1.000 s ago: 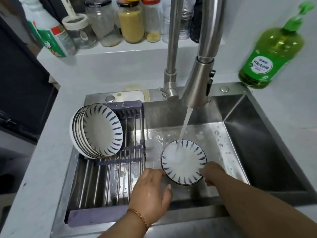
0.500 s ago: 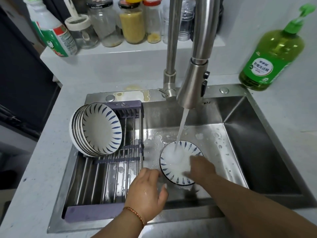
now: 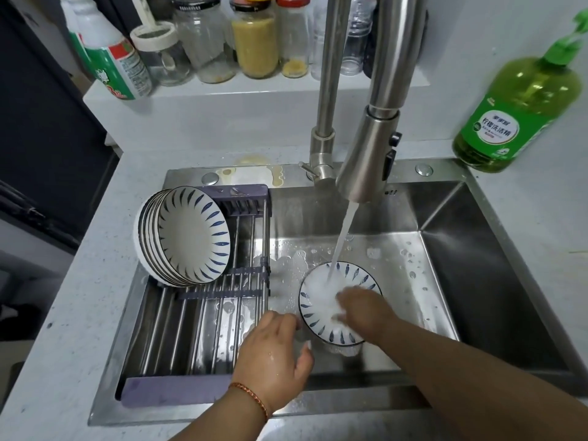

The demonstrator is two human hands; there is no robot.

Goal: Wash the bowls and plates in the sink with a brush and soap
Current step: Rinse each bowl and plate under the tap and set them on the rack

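Under the running steel tap [image 3: 366, 160], the white bowl with blue leaf marks [image 3: 318, 300] sits on the sink floor [image 3: 397, 265]. Right hand [image 3: 366, 308] is inside it rubbing; can't tell its grip, too blurry. Left hand [image 3: 275, 354] hovers just left of the rim, fingers loose, holding nothing. Washed bowls [image 3: 187, 237] lean on the rack, further left.

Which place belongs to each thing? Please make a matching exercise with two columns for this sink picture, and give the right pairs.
Things:
1. stack of plates
2. soap bottle
3. plate being rinsed
4. jar of yellow grains

Places:
A. on the shelf behind the faucet
B. under the running water
C. upright in the drying rack
D. on the counter, right of the sink

Pairs: 1-C, 2-D, 3-B, 4-A
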